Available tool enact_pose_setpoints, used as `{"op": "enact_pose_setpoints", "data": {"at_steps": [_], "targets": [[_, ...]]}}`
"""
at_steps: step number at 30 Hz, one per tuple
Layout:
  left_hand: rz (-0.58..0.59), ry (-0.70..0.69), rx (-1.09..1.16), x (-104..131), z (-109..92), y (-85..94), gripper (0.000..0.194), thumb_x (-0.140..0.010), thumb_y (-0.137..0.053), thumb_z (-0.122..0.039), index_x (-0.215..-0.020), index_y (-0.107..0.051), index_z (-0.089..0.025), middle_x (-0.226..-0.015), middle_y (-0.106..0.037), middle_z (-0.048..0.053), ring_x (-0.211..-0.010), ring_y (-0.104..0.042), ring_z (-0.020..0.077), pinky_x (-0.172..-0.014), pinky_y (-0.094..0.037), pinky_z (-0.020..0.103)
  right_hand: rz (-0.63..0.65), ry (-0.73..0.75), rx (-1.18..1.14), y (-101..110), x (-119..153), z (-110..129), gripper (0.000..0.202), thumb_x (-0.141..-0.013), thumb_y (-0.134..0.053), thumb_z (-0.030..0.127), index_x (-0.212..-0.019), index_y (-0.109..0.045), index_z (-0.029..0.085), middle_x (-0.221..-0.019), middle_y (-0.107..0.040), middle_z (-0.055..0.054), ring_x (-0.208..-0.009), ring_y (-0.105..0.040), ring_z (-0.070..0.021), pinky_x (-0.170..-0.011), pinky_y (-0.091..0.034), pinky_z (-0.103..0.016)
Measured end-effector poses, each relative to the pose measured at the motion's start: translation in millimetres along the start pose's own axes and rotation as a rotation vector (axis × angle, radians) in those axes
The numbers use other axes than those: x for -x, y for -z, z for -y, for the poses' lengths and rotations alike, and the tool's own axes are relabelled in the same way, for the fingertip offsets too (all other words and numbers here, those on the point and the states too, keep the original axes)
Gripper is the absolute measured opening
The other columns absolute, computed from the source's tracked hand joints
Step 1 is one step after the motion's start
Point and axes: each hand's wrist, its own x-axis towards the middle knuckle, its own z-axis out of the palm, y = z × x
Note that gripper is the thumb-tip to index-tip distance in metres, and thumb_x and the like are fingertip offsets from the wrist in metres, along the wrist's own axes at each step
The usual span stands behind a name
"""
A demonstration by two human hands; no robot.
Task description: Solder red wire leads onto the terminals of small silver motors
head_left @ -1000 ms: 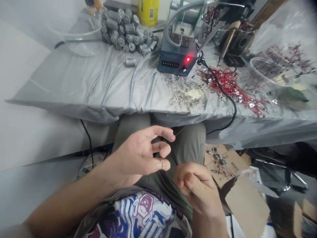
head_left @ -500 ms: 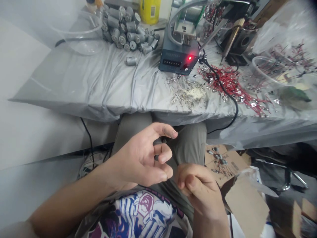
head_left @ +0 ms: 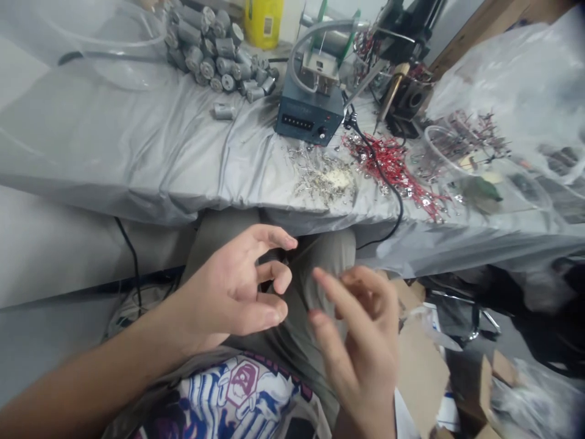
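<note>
Both hands hover over my lap, in front of the table edge, a short way apart. My left hand has its fingers curved and parted, and nothing shows in it. Opposite it, my right hand is open, with thumb and forefinger spread and no object visible between them. Ahead of them on the plastic-covered table lie a pile of small clippings and a heap of red wires with metal tabs. Behind the clippings stands a dark soldering feeder box with a solder spool on top.
Grey cylindrical motors are heaped at the back left, with a single motor nearer. A soldering iron points down beside the feeder. Clear plastic tubs stand right. A black cable hangs over the edge; cardboard boxes sit below right.
My right hand has gone from closed fingers to open ones. My left hand keeps its curved pose. The feeder's red light has gone out, and the view has shifted to the right.
</note>
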Motion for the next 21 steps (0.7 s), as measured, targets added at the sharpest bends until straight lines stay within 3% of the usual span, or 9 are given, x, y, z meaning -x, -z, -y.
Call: {"op": "enact_pose_setpoints", "data": {"at_steps": [4, 8, 14, 21], "targets": [[0.071, -0.040, 0.133, -1, -3, -4.1, 0.058, -0.082, -0.087, 0.001, -0.128, -0.073, -0.031, -0.135, -0.055, 0.003, -0.097, -0.060, 0.0087, -0.072, -0.057, 0.011, -0.165, -0.199, -0.112, -1, 0, -18, 0.026, -0.105, -0.072, 0.021, -0.130, -0.074, 0.028, -0.127, -0.057, -0.006, -0.103, -0.062, -0.0169, -0.083, -0.055, -0.030], [0.097, -0.006, 0.243, -1, -4, -5.9, 0.062, -0.082, -0.085, 0.002, -0.132, -0.071, -0.032, -0.127, -0.055, 0.002, -0.086, -0.062, 0.0066, -0.067, -0.060, 0.013, -0.165, -0.183, -0.152, -4, 2, -17, 0.007, -0.102, -0.074, 0.019, -0.108, -0.072, 0.024, -0.119, -0.061, -0.007, -0.113, -0.062, -0.0210, -0.081, -0.053, -0.030], [0.110, 0.037, 0.219, 1, -5, -6.1, 0.060, -0.085, -0.086, -0.003, -0.132, -0.066, -0.036, -0.123, -0.053, 0.001, -0.075, -0.055, 0.0061, -0.049, -0.057, 0.009, -0.128, -0.146, -0.156, -10, -1, -14, 0.013, -0.103, -0.071, 0.016, -0.111, -0.075, 0.025, -0.117, -0.062, -0.007, -0.106, -0.064, -0.0204, -0.080, -0.054, -0.031], [0.104, 0.011, 0.159, 5, -8, -12.4, 0.051, -0.094, -0.081, -0.009, -0.130, -0.055, -0.033, -0.118, -0.051, 0.001, -0.067, -0.057, 0.0055, -0.038, -0.055, 0.010, -0.122, -0.151, -0.174, -8, 0, -16, 0.014, -0.103, -0.071, 0.016, -0.114, -0.076, 0.025, -0.119, -0.062, -0.007, -0.111, -0.064, -0.0185, -0.081, -0.055, -0.028]]}}
